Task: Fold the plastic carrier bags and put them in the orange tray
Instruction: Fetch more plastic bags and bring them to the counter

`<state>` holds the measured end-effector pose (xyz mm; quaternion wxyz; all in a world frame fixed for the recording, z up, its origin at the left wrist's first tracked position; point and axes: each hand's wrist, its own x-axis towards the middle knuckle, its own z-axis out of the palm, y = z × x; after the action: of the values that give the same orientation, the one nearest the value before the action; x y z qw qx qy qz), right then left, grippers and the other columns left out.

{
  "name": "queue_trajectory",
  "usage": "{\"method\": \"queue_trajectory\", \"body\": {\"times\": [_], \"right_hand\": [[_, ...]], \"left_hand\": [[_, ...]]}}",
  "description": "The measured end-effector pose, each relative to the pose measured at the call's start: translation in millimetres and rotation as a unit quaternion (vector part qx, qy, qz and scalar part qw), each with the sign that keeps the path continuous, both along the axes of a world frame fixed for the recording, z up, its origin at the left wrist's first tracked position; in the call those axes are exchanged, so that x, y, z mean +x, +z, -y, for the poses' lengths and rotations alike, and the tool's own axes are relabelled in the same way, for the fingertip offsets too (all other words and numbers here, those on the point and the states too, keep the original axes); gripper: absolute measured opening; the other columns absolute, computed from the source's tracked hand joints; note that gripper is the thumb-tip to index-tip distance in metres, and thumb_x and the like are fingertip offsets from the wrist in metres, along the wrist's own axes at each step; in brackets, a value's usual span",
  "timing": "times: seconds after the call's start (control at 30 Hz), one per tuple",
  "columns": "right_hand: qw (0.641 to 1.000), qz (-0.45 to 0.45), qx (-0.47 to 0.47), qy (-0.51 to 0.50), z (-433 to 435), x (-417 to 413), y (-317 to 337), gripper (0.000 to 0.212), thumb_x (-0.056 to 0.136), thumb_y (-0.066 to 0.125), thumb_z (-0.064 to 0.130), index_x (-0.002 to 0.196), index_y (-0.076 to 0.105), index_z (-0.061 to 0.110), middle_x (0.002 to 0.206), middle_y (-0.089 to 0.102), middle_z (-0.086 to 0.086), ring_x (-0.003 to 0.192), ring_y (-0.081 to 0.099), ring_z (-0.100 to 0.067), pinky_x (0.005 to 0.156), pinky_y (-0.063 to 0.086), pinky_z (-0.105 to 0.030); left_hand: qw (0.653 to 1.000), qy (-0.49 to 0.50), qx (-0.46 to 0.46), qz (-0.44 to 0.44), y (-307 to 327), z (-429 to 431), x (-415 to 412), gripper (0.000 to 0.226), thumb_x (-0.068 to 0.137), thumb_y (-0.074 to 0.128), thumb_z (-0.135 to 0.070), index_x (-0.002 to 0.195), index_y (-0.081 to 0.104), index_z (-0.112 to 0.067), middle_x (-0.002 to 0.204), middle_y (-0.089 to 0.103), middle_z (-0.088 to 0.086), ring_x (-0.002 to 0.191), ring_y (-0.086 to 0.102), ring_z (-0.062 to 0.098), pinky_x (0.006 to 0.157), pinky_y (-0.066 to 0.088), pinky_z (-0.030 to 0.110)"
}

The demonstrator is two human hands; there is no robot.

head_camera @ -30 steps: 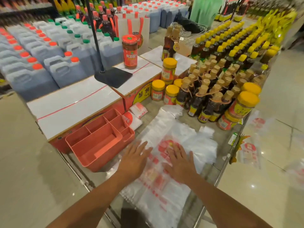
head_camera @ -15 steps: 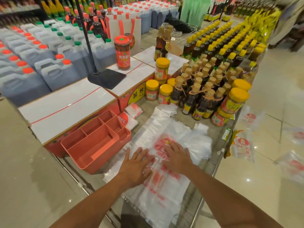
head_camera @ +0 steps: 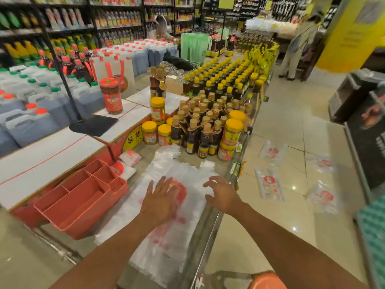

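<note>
Your left hand point(head_camera: 160, 202) presses flat on the bag point(head_camera: 166, 245), fingers straight. Your right hand point(head_camera: 224, 196) hovers at the bag's right side, fingers loosely curled, grasping nothing. The table rail point(head_camera: 208, 232) runs just right of the bag and the tray point(head_camera: 87, 224) sits just left. The bag's long axis runs from you toward the bottles point(head_camera: 200, 132).

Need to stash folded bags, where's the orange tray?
In the head view the orange tray sits lower left, just left of the plastic bags, against the red box.

Yellow-lidded jars point(head_camera: 232, 132) stand just beside dark brown-capped bottles point(head_camera: 192, 135).
</note>
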<state>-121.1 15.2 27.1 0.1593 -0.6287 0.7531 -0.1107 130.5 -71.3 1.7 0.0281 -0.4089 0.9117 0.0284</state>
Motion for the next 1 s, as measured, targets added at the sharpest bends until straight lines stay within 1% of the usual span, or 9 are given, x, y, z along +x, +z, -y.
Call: {"method": "queue_trajectory", "body": {"times": [0.13, 0.27, 0.33, 0.43, 0.53, 0.67, 0.83, 0.97, 1.0], "right_hand": [[0.998, -0.003, -0.038, -0.043, -55.4, -36.6, 28.1, 0.045, 0.091, 0.063, 0.034, 0.135, 0.059, 0.034, 0.151, 0.042, 0.005, 0.144, 0.032, -0.02, 0.109, 0.035, -0.039], [0.995, -0.017, -0.067, -0.075, -126.0, -77.8, 49.4, 0.043, 0.092, 0.062, 0.037, 0.135, 0.059, 0.033, 0.152, 0.042, 0.002, 0.142, 0.036, -0.025, 0.111, 0.038, -0.045], [0.992, -0.012, -0.078, -0.094, -169.9, -99.8, 57.6, 0.046, 0.09, 0.061, 0.039, 0.136, 0.059, 0.031, 0.153, 0.042, -0.001, 0.142, 0.037, -0.026, 0.113, 0.037, -0.044], [0.988, -0.01, -0.092, -0.125, -244.6, -133.1, 66.6, 0.049, 0.088, 0.058, 0.043, 0.136, 0.059, 0.03, 0.153, 0.043, -0.001, 0.142, 0.038, -0.026, 0.113, 0.037, -0.043], [0.981, -0.019, -0.107, -0.163, -323.5, -168.5, 70.9, 0.046, 0.089, 0.063, 0.04, 0.135, 0.059, 0.033, 0.152, 0.043, 0.002, 0.14, 0.04, -0.024, 0.111, 0.039, -0.042], [0.969, -0.014, -0.104, -0.224, -429.0, -217.3, 75.0, 0.048, 0.088, 0.059, 0.039, 0.135, 0.058, 0.031, 0.152, 0.043, 0.001, 0.142, 0.038, -0.023, 0.114, 0.036, -0.045], [0.945, -0.033, -0.098, -0.309, -546.7, -274.5, 79.6, 0.047, 0.091, 0.061, 0.034, 0.138, 0.057, 0.027, 0.153, 0.041, 0.0, 0.143, 0.037, -0.022, 0.112, 0.035, -0.038], [0.922, -0.049, -0.095, -0.372, -615.9, -310.9, 78.7, 0.048, 0.09, 0.06, 0.036, 0.137, 0.056, 0.03, 0.151, 0.042, 0.002, 0.141, 0.038, -0.023, 0.111, 0.039, -0.043], [0.917, -0.046, -0.091, -0.386, -629.9, -319.5, 77.0, 0.048, 0.09, 0.06, 0.037, 0.137, 0.056, 0.03, 0.152, 0.041, 0.003, 0.142, 0.037, -0.022, 0.111, 0.039, -0.044]], "left_hand": [[0.998, -0.047, -0.039, 0.005, 25.6, -37.8, -49.4, 0.061, 0.094, 0.033, -0.053, 0.138, 0.063, -0.023, 0.156, 0.047, 0.007, 0.148, 0.038, 0.032, 0.117, 0.013, 0.054], [0.996, -0.077, -0.05, -0.016, 56.2, -96.8, -103.4, 0.074, 0.091, 0.021, -0.056, 0.152, 0.048, -0.022, 0.166, 0.031, 0.005, 0.156, 0.02, 0.029, 0.123, 0.003, 0.055], [0.994, -0.089, -0.065, -0.021, 72.3, -135.1, -131.9, 0.079, 0.089, 0.014, -0.055, 0.157, 0.04, -0.022, 0.168, 0.026, 0.004, 0.157, 0.015, 0.028, 0.125, 0.006, 0.057], [0.989, -0.119, -0.09, -0.019, 84.9, -196.3, -177.0, 0.068, 0.092, 0.028, -0.052, 0.145, 0.056, -0.022, 0.156, 0.048, 0.006, 0.148, 0.039, 0.029, 0.12, 0.025, 0.057], [0.979, -0.17, -0.101, -0.046, 88.2, -260.2, -224.9, 0.06, 0.09, 0.042, -0.052, 0.136, 0.064, -0.022, 0.148, 0.057, 0.006, 0.14, 0.051, 0.029, 0.114, 0.023, 0.053], [0.967, -0.223, -0.106, -0.071, 95.4, -350.8, -293.6, 0.062, 0.091, 0.041, -0.054, 0.142, 0.057, -0.022, 0.153, 0.052, 0.005, 0.143, 0.046, 0.03, 0.117, 0.03, 0.056], [0.949, -0.29, -0.095, -0.077, 103.1, -445.6, -382.0, 0.064, 0.092, 0.039, -0.053, 0.145, 0.055, -0.022, 0.154, 0.05, 0.005, 0.144, 0.044, 0.03, 0.116, 0.019, 0.05], [0.935, -0.335, -0.084, -0.074, 102.4, -496.1, -442.6, 0.066, 0.094, 0.032, -0.055, 0.148, 0.053, -0.022, 0.159, 0.043, 0.004, 0.15, 0.036, 0.028, 0.119, 0.032, 0.055], [0.931, -0.347, -0.08, -0.073, 100.1, -505.2, -457.1, 0.068, 0.094, 0.03, -0.055, 0.15, 0.05, -0.022, 0.161, 0.041, 0.004, 0.151, 0.033, 0.028, 0.12, 0.031, 0.056]]}}
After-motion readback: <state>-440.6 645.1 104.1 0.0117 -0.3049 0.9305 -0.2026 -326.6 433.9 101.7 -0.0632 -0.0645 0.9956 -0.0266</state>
